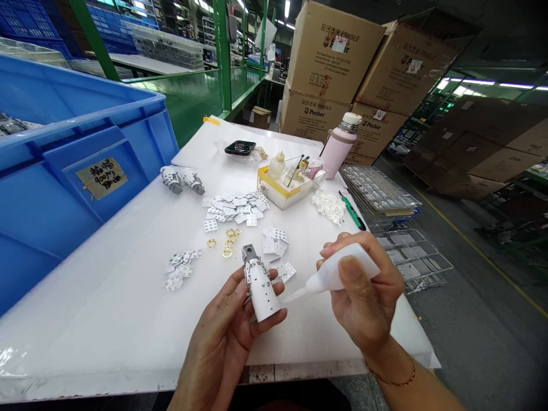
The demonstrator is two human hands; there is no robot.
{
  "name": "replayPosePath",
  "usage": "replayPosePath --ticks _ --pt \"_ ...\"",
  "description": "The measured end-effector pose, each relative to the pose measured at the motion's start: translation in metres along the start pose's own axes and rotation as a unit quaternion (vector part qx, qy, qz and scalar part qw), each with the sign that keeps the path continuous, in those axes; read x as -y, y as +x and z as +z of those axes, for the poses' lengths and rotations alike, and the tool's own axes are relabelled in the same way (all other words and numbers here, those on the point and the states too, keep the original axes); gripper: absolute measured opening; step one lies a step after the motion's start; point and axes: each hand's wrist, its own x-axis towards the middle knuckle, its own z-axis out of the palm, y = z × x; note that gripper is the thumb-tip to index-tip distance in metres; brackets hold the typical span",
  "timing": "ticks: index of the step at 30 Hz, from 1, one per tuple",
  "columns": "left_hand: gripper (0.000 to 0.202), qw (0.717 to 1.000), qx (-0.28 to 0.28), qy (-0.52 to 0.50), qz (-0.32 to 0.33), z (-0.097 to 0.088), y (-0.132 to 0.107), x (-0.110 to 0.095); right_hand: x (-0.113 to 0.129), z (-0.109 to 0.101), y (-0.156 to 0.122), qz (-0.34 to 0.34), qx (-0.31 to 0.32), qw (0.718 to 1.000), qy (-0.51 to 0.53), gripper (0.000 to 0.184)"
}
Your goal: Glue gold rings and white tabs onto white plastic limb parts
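Note:
My left hand grips a small white cone-shaped model part with a grey top, held upright above the white table. My right hand is wrapped round a white squeeze bottle, whose thin nozzle points left at the cone's side. Just behind the cone lie small white perforated plates and several gold rings. More plates lie in piles at the centre and to the left.
A big blue crate stands at the left. Two finished cone parts lie behind. A clear tray of small bottles, a pink flask, a green knife, stacked clear trays and cardboard boxes sit at the back right.

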Motion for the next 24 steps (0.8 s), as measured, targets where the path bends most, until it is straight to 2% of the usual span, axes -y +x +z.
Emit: replayPosePath --ticks 3,5,6,8,11,14,17,20,22,24 --pt "0.027 1.0 -0.017 -0.001 0.006 -0.001 -0.001 -0.001 0.001 -0.011 0.015 0.092 -0.031 0.993 0.074 0.022" --pt "0.026 0.999 -0.032 0.001 0.011 -0.004 -0.002 -0.003 -0.002 -0.027 0.027 0.179 -0.028 0.976 0.118 0.026" --pt "0.025 0.999 -0.037 0.003 0.012 -0.005 -0.003 -0.004 -0.004 -0.037 0.033 0.216 -0.014 0.969 0.12 0.028" --pt "0.025 0.999 -0.038 0.004 0.01 -0.009 -0.003 -0.006 -0.014 -0.059 0.04 0.255 0.05 0.964 0.049 0.028" --pt "0.025 0.999 -0.029 0.003 0.012 -0.014 -0.004 -0.008 -0.038 -0.085 0.043 0.229 0.131 0.956 -0.127 0.027" --pt "0.024 0.999 -0.026 0.012 0.018 -0.016 -0.005 -0.009 -0.064 -0.1 0.038 0.185 0.119 0.95 -0.223 0.031" --pt "0.022 1.0 -0.02 0.019 0.015 -0.016 -0.006 -0.009 -0.079 -0.104 0.032 0.143 0.11 0.941 -0.287 0.027" --pt "0.018 0.999 -0.025 0.022 0.017 -0.015 -0.005 -0.008 -0.079 -0.106 0.026 0.11 0.119 0.932 -0.324 0.024" --pt "0.019 0.999 -0.027 0.025 0.022 -0.015 -0.004 -0.008 -0.074 -0.107 0.021 0.081 0.11 0.931 -0.339 0.034" --pt "0.019 0.999 -0.029 0.024 0.03 -0.014 -0.004 -0.009 -0.066 -0.107 0.014 0.034 0.073 0.932 -0.354 0.04"
